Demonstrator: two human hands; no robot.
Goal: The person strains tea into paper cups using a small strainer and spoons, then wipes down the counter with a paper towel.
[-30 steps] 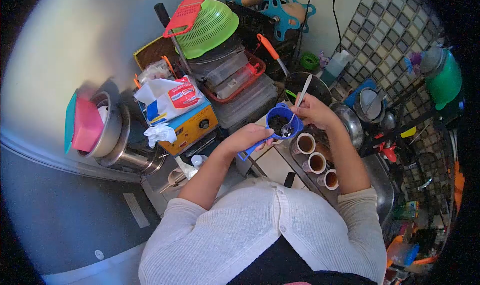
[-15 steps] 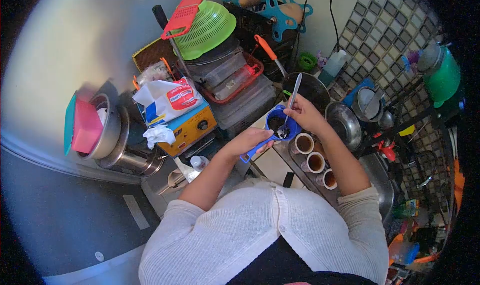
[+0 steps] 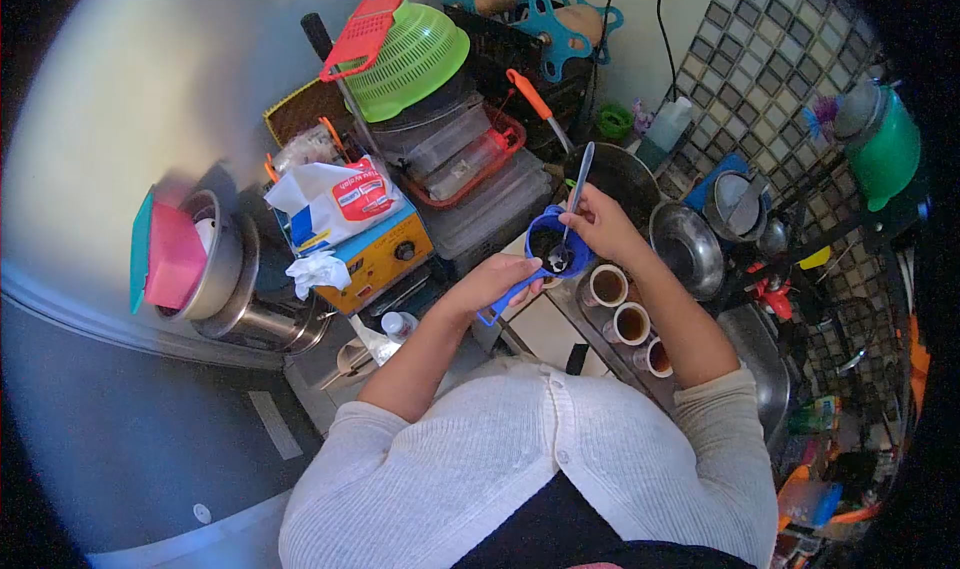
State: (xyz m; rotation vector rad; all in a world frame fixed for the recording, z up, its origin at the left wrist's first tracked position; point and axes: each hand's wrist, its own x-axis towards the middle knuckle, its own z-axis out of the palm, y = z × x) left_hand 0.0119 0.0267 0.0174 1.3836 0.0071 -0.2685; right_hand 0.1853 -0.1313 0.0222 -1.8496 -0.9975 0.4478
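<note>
My left hand (image 3: 508,277) is closed round the handle of a blue tea strainer (image 3: 581,256), shaped like a deep cup. Dark, wet-looking matter (image 3: 545,242) lies inside it. Between the fingers of my right hand (image 3: 603,221) is a metal spoon (image 3: 580,177), its handle pointing up and its bowl down in the strainer. Just below and right of the strainer stand three cups of brown liquid: one cup (image 3: 607,285) nearest the strainer, a middle cup (image 3: 629,324) and a third cup (image 3: 657,357) partly behind my right forearm.
A dark pan (image 3: 615,176) with an orange handle and a metal bowl (image 3: 687,251) sit beyond my right hand. The sink (image 3: 757,369) is at the right. Stacked plastic containers (image 3: 490,204), a green colander (image 3: 410,59) and a yellow-and-blue appliance (image 3: 385,259) stand to the left.
The strainer and both hands have shifted slightly left. The spoon has moved left with them and stands a little more upright, its bowl still in the strainer.
</note>
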